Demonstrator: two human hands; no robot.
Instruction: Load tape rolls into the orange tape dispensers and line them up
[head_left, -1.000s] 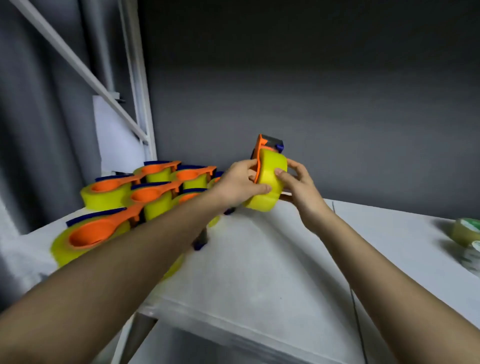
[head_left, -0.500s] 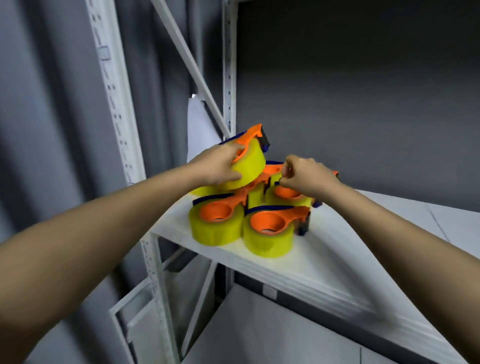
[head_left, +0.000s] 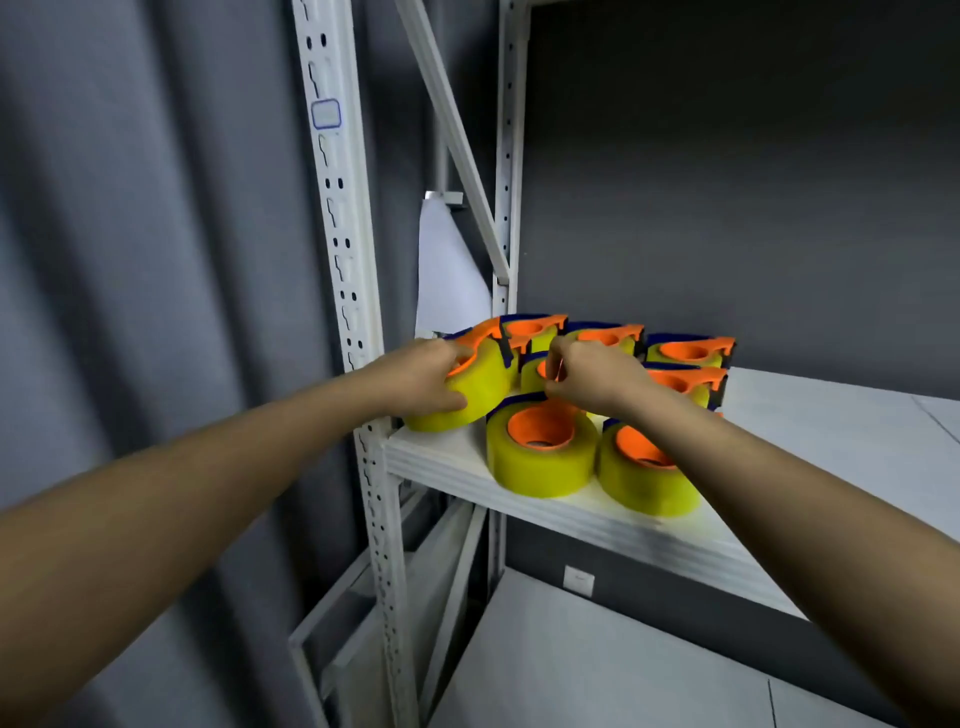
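Observation:
Several orange tape dispensers loaded with yellow tape rolls stand grouped at the left end of a white shelf (head_left: 519, 499). My left hand (head_left: 431, 382) grips one loaded dispenser (head_left: 475, 387), tilted, at the shelf's left corner. My right hand (head_left: 592, 376) has its fingers curled over the middle of the group, at a dispenser whose edge (head_left: 531, 371) just shows; I cannot tell whether it holds it. Two loaded dispensers (head_left: 543, 452) (head_left: 644, 475) stand at the front edge. Others (head_left: 688, 353) sit in rows behind.
A white perforated rack upright (head_left: 343, 234) rises just left of the shelf corner, with a diagonal brace (head_left: 452, 135) behind it. A grey wall backs the shelf. A lower shelf (head_left: 597, 675) lies underneath. The shelf surface stretches away to the right.
My left hand has brought the loaded dispenser down to the shelf's left corner beside the group. My right hand let go of it earlier and now sits over the middle dispensers.

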